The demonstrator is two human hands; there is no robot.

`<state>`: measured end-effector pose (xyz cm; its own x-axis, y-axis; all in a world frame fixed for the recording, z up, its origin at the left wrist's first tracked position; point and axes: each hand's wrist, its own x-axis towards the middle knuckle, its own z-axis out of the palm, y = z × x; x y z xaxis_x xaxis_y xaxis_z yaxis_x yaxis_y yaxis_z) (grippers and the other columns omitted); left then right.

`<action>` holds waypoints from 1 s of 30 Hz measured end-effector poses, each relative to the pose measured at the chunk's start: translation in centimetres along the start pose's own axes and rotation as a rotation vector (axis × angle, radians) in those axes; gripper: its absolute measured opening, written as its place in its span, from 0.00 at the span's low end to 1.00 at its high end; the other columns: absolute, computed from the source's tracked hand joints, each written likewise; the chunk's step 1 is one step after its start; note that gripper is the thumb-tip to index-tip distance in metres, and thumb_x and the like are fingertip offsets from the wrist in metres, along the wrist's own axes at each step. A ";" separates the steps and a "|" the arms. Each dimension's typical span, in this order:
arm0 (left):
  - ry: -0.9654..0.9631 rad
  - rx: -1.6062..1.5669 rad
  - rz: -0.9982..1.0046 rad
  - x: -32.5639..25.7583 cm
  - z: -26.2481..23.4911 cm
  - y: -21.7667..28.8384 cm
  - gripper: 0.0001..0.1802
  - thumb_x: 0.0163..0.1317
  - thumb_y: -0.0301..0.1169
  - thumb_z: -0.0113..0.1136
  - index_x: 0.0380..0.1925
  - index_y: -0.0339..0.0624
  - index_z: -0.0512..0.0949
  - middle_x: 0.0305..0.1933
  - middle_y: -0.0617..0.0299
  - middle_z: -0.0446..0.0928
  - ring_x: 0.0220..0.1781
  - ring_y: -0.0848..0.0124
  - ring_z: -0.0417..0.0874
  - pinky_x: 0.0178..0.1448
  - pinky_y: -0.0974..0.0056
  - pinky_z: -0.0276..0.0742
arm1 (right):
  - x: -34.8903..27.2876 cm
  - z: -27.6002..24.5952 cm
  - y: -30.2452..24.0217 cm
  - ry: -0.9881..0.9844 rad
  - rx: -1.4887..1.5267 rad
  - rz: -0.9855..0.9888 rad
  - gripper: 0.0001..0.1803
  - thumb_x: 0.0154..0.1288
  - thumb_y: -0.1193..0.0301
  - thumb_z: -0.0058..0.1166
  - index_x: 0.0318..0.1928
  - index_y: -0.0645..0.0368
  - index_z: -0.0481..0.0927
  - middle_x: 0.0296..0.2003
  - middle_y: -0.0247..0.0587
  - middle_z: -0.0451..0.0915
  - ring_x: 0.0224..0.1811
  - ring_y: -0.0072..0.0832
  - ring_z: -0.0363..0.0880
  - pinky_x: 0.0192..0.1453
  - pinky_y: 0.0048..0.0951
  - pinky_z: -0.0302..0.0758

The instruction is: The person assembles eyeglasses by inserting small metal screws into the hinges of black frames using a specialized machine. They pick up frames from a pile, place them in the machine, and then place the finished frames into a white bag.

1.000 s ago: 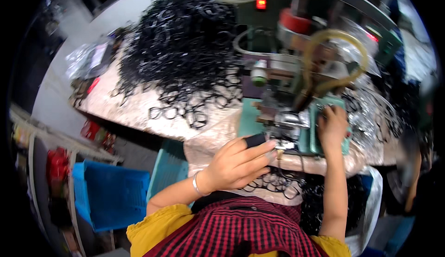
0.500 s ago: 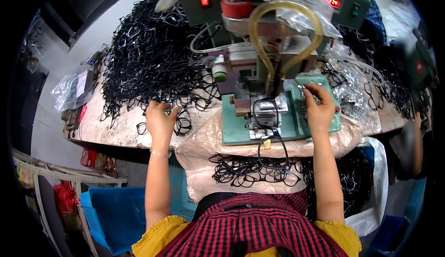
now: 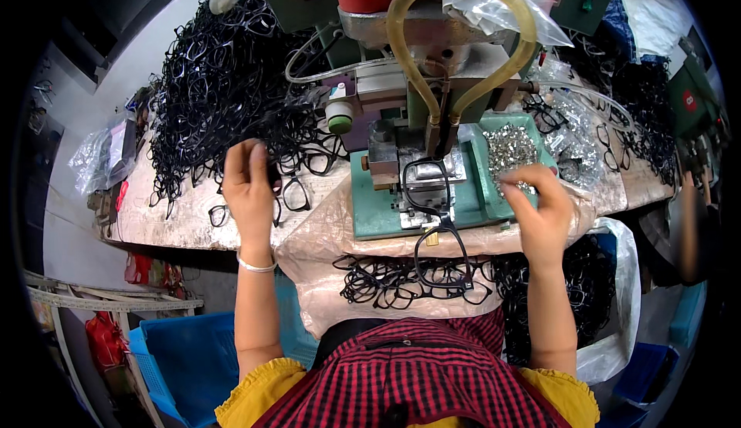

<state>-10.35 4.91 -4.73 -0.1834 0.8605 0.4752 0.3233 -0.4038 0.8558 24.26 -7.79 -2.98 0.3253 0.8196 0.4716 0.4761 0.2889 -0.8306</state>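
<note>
My left hand (image 3: 248,177) is at the near edge of a big heap of black eyeglass frames (image 3: 224,96). Its fingers are closed round a dark eyeglass frame, mostly hidden behind them. Over the front of a green tray (image 3: 472,131) full of small silvery metal parts (image 3: 509,146), my right hand (image 3: 544,208) has thumb and forefinger pinched together. What sits between those fingertips is too small to make out. Between my hands, one black eyeglass frame (image 3: 455,244) rests in the metal fixture of a green bench machine (image 3: 374,216), one side hanging toward me.
A yellowish hose (image 3: 397,34) loops over the machine. More black frames (image 3: 386,281) lie on brownish sheeting at my lap, beside a white-lined container (image 3: 629,297). Blue crates (image 3: 185,351) stand below left. Clear bags (image 3: 579,158) and another frame heap are at right.
My right hand has drawn back toward me from the tray, uncovering the metal parts. My left hand's fingers have closed beside the heap. The whole view has shifted slightly.
</note>
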 end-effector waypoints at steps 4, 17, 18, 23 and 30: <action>-0.080 -0.164 -0.089 -0.5 1.6 -1.2 0.08 0.74 0.32 0.54 0.43 0.37 0.76 0.31 0.66 0.76 0.27 0.80 0.76 0.30 0.74 0.73 | 4.8 5.3 -1.0 -0.021 0.175 -0.002 0.13 0.54 0.80 0.62 0.42 0.65 0.80 0.35 0.37 0.83 0.41 0.26 0.80 0.52 0.26 0.73; -0.278 -0.659 0.485 -0.6 3.9 11.6 0.07 0.70 0.20 0.52 0.43 0.32 0.78 0.41 0.48 0.83 0.45 0.58 0.86 0.56 0.56 0.80 | 3.1 7.2 -2.8 -0.016 0.703 0.235 0.28 0.56 0.81 0.63 0.58 0.68 0.69 0.33 0.35 0.82 0.41 0.19 0.78 0.54 0.21 0.71; -0.223 -0.603 0.541 0.0 4.9 11.5 0.06 0.68 0.18 0.55 0.43 0.30 0.78 0.43 0.46 0.83 0.48 0.57 0.86 0.56 0.56 0.81 | 3.1 7.6 -3.1 -0.014 0.734 0.254 0.28 0.56 0.82 0.62 0.58 0.68 0.69 0.33 0.35 0.82 0.41 0.19 0.78 0.54 0.21 0.71; -0.224 -0.639 0.492 -0.2 5.4 11.3 0.07 0.66 0.22 0.60 0.42 0.33 0.80 0.42 0.49 0.84 0.45 0.61 0.87 0.55 0.56 0.80 | 1.4 6.3 -5.5 -0.051 0.615 0.251 0.32 0.56 0.83 0.59 0.63 0.68 0.67 0.47 0.44 0.81 0.52 0.26 0.78 0.62 0.29 0.70; -0.613 -0.108 0.923 -4.2 7.4 9.3 0.09 0.52 0.30 0.70 0.35 0.48 0.85 0.45 0.63 0.86 0.27 0.68 0.77 0.54 0.52 0.79 | 1.9 1.2 6.0 0.033 -0.788 0.003 0.11 0.55 0.69 0.64 0.40 0.56 0.85 0.56 0.51 0.78 0.67 0.50 0.68 0.68 0.48 0.65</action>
<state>0.31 -0.13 -0.27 0.5850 0.2119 0.7829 0.0111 -0.9673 0.2536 26.78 -3.94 -7.43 0.3462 0.8010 0.4884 0.9098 -0.1597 -0.3830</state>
